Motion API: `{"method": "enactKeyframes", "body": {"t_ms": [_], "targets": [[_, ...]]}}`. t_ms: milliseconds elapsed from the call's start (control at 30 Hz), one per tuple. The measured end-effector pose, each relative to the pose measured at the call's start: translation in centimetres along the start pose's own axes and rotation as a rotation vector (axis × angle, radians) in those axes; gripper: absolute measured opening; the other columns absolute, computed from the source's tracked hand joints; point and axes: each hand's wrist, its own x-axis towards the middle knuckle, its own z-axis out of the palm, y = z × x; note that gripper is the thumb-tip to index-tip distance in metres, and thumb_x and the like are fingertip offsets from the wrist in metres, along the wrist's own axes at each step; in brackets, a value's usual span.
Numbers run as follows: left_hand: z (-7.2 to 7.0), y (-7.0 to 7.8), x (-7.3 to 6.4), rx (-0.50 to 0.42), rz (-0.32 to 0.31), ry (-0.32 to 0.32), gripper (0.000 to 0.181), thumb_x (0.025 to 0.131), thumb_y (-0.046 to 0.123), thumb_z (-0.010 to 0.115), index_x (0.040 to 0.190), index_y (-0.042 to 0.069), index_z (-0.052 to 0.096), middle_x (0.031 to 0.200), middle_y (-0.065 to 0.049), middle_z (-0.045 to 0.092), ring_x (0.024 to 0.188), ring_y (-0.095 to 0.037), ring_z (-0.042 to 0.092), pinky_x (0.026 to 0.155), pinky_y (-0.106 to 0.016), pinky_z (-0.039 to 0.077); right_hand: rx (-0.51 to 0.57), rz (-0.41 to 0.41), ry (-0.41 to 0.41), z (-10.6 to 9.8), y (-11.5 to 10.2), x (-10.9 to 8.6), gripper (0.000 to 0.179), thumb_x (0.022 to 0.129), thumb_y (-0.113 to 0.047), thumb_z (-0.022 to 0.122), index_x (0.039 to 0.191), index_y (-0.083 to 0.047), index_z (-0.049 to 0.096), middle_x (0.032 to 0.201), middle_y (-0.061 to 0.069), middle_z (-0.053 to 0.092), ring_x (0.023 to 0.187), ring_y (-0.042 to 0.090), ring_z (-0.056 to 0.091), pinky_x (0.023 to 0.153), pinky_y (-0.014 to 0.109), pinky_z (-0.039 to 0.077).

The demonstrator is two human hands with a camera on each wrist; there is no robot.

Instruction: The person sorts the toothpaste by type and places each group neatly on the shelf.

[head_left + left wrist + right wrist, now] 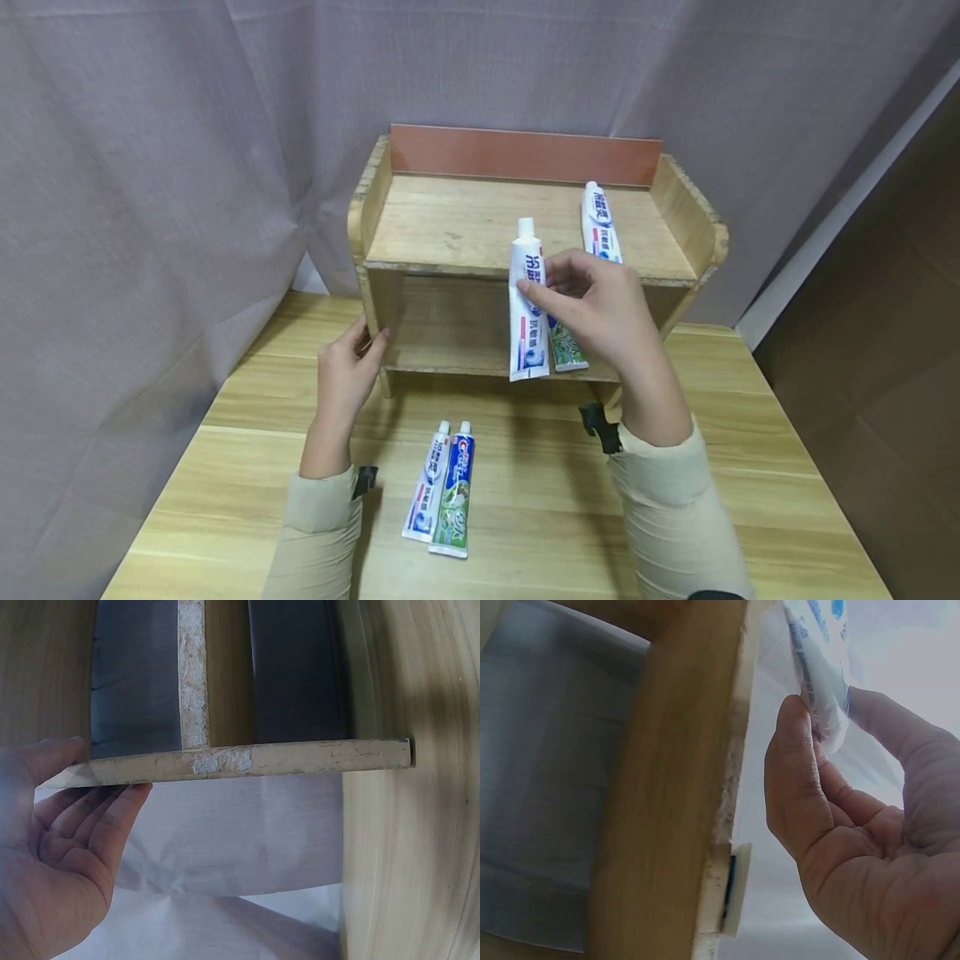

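Toothpaste tubes at a wooden rack (450, 221). The right hand (603, 308) pinches 1 white tube (528, 346), cap up, before the rack; a green tube (567, 348) shows partly behind it. The left hand (348, 367) grips the rack's left side panel (371, 292). 1 upper-tier tube (600, 225) lies right; 2 table tubes (459, 492) lie adjacent.

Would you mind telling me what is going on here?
A person's right hand holds a white toothpaste tube in front of a wooden shelf, while the left hand grips its side panel. Another white tube lies on the upper level; a green-ended tube, partly hidden, appears to be on the lower. A third white tube and a blue-and-green tube lie together on the table.
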Motion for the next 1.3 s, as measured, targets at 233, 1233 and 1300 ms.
{"method": "enactKeyframes", "body": {"t_ms": [233,1233,1300], "targets": [[0.1,0.0,0.0,0.004,0.0,-0.001,0.031,0.097,0.017,0.068,0.127,0.008,0.069,0.118,-0.018,0.07,0.106,-0.033,0.07,0.084,-0.032,0.062,-0.038,-0.005,0.019,-0.8,-0.9,2.0,0.03,0.088,-0.034,0.079,0.102,-0.008,0.074,0.091,0.004,0.074,0.08,0.014,0.067,0.064,0.02,0.057],[-0.1,0.1,-0.1,-0.009,-0.002,0.002,0.033,0.097,0.017,0.069,0.129,0.009,0.068,0.12,-0.017,0.07,0.107,-0.033,0.069,0.085,-0.031,0.061,-0.233,0.327,-0.182,-2.1,-1.3,12.6,0.049,0.088,-0.05,0.074,0.111,-0.007,0.075,0.1,0.005,0.072,0.084,0.018,0.07,0.069,0.025,0.052],[-0.1,0.1,-0.1,-0.009,-0.002,0.004,0.033,0.097,0.017,0.069,0.129,0.008,0.068,0.12,-0.017,0.069,0.107,-0.033,0.069,0.085,-0.03,0.061,-0.252,0.329,-0.203,-1.9,-1.1,13.0,0.046,0.089,-0.049,0.073,0.106,-0.007,0.075,0.093,0.005,0.072,0.079,0.017,0.07,0.063,0.023,0.051]]}}
